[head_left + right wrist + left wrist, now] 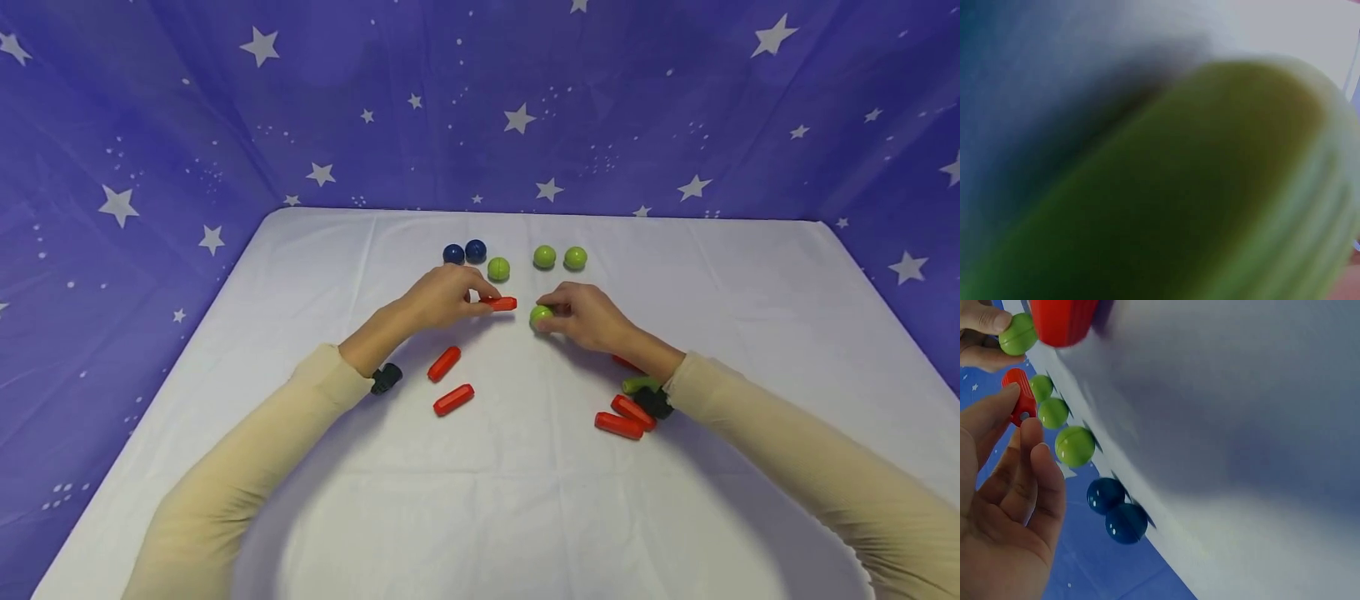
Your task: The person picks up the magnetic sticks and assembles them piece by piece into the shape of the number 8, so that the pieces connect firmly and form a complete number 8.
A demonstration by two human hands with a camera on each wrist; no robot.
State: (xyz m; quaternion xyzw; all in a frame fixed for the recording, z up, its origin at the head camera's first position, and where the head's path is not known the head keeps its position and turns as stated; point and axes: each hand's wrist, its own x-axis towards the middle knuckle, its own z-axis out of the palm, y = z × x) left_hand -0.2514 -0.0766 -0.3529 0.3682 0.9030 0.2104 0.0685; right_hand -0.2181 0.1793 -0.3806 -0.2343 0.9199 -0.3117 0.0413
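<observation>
My left hand [442, 297] pinches a red plastic rod [504, 304] between thumb and fingers, its far end pointing right. In the left wrist view a round silvery spot shows on the near end of that rod [1020, 397]. Across a small gap, my right hand [592, 317] holds a glossy green ball [539, 317] by thumb and fingertips, near the table's middle. Behind the left hand are two dark blue balls [476, 251] and a green ball [498, 268]. A green rod [1179, 187], blurred and very close, fills most of the right wrist view.
Two more green balls [544, 257] stand farther back. Two red rods [453, 400] lie below the left hand. Several red rods [618, 425] and a green rod [637, 384] lie by the right wrist, partly hidden. A starry purple cloth [450, 125] hangs behind the white table [465, 517].
</observation>
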